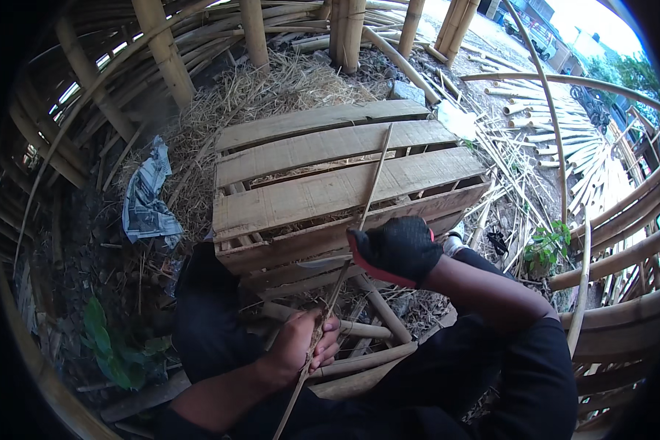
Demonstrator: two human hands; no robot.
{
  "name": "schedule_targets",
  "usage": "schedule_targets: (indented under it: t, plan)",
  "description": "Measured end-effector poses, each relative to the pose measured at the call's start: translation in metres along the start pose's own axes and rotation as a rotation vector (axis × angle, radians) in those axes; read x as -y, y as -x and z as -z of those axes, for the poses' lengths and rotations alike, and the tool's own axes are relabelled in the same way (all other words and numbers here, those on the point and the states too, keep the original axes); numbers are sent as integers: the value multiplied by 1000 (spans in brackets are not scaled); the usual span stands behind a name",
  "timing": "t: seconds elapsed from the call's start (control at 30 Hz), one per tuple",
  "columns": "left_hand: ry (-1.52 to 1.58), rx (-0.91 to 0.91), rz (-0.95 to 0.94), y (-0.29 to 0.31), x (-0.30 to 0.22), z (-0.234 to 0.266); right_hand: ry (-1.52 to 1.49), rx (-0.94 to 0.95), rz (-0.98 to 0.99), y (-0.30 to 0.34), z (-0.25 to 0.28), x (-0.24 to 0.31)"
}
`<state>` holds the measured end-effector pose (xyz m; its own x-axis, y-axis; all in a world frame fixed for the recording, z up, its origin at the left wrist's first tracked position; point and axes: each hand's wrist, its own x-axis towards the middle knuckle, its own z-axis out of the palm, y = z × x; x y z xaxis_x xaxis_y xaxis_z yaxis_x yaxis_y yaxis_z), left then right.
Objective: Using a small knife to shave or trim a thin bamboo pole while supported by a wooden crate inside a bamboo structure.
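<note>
Clamps a thin bamboo strip (376,176) low down in the bare left hand (301,342) and, higher up, in the gloved right hand (398,249), with the hands apart along it. Slants it up from the lap over a slatted wooden crate (301,199). Faces loose straw (271,92) beyond the crate and crumpled newspaper (147,196) to its left.

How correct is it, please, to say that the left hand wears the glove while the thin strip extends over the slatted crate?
Wrong hand: the left hand is bare; the head view shows the glove on the right hand. The thin strip does extend over the slatted crate.
</note>
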<state>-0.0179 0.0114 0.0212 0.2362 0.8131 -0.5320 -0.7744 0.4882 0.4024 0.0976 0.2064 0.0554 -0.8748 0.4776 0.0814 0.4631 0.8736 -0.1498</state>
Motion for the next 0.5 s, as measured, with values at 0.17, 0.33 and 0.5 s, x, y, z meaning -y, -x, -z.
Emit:
schedule_targets:
  t: [0.17,0.33,0.5]
  plan:
    - [105,13,-7,-12,-9,2,-24,14,-58,-16,-1,-16]
    - [35,45,-7,1,-2,2,225,-78,-236,-42,-5,-67]
    - [71,39,13,-1,-4,2,0,14,-41,-10,3,-13]
